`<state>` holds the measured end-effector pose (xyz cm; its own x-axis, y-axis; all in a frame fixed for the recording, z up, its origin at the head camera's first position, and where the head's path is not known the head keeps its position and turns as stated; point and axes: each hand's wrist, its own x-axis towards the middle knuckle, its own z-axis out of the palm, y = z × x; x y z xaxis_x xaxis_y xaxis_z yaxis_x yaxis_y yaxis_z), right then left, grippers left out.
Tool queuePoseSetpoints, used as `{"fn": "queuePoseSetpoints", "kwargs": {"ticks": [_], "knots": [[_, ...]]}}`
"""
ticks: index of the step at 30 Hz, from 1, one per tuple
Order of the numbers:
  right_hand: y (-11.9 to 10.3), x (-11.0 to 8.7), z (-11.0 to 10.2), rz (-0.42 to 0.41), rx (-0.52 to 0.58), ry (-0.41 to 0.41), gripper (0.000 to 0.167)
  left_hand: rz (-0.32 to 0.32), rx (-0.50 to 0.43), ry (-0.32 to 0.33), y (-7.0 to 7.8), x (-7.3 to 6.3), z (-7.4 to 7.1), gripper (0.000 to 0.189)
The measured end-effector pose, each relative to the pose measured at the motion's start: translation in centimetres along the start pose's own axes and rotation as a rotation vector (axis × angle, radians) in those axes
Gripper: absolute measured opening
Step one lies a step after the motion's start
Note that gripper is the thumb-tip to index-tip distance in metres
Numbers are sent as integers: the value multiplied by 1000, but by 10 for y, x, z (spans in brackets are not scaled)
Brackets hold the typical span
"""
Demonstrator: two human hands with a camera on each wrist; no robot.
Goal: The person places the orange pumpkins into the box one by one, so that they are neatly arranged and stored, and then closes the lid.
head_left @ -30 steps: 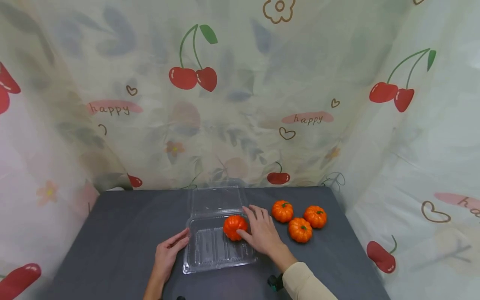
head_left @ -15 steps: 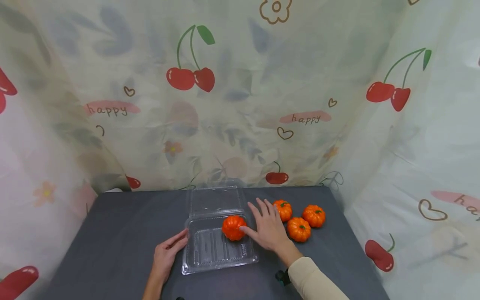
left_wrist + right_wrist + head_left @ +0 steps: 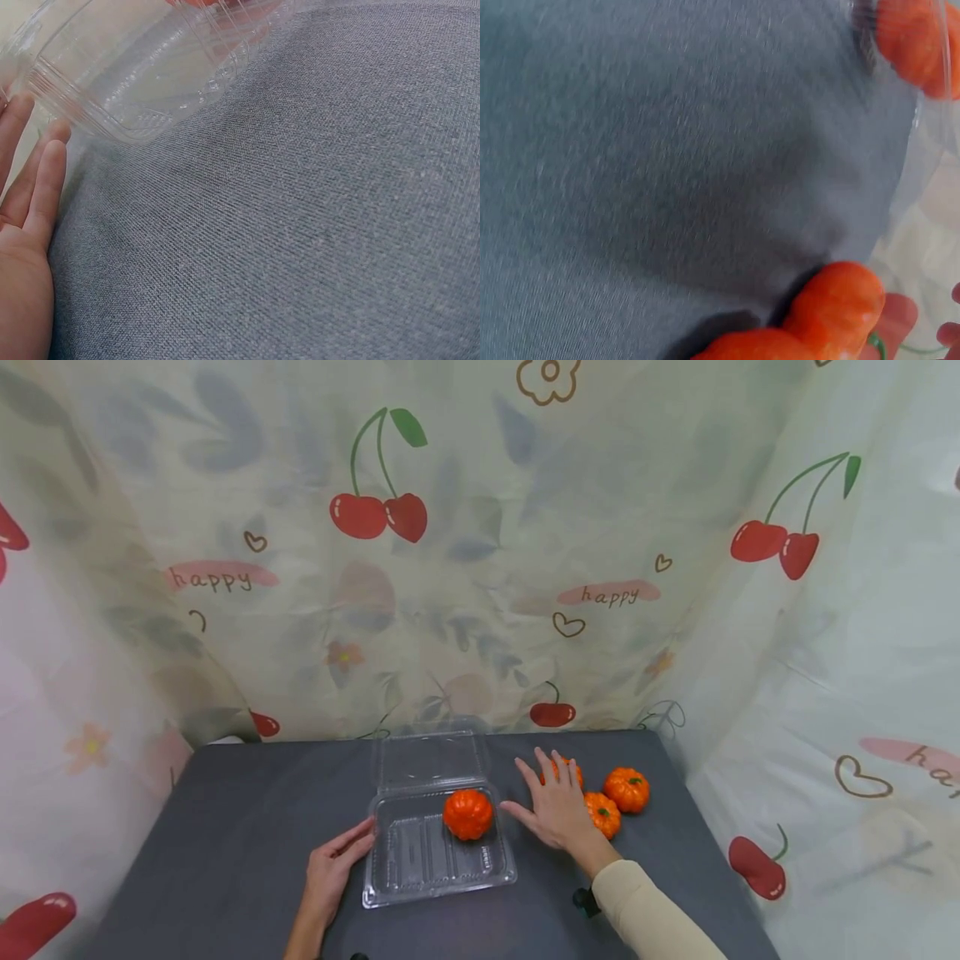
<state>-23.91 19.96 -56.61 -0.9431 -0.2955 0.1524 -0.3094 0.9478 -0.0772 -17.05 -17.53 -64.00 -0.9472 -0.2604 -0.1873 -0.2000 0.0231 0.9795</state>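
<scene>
A clear plastic clamshell container [image 3: 408,864] lies on the table with its lid [image 3: 431,760] folded back. Inside it, toward the right, sits a small orange-red pumpkin [image 3: 468,815]. My left hand [image 3: 332,870] touches the container's left edge with fingers extended, also seen beside the plastic in the left wrist view. My right hand [image 3: 558,812] is spread over the cluster right of the container, its fingers partly covering the far-left pumpkin [image 3: 550,772]. A second pumpkin [image 3: 604,817] is partly behind the hand, and a third [image 3: 627,790] sits farther right.
A dark grey cloth covers the table [image 3: 247,835]. Behind and at both sides hangs a pale patterned curtain [image 3: 465,610]. A small black object [image 3: 585,902] is by the right wrist.
My right hand has let go of the pumpkin in the container and moved right, over the pumpkin cluster. My left hand has stayed at the container's edge.
</scene>
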Motion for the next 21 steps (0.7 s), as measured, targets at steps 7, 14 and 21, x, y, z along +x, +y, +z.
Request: {"fn": "queuePoseSetpoints", "kwargs": {"ticks": [7,14,21], "knots": [[18,0,0,38,3,23,86,10,-2,-4,4,-2,1,52],[34,-4,3,99,-24,-13,90,12,-10,-6,4,-3,0,50],[44,-2,6,143,-60,-45,91,1,1,-6,1,-1,0,50]]}}
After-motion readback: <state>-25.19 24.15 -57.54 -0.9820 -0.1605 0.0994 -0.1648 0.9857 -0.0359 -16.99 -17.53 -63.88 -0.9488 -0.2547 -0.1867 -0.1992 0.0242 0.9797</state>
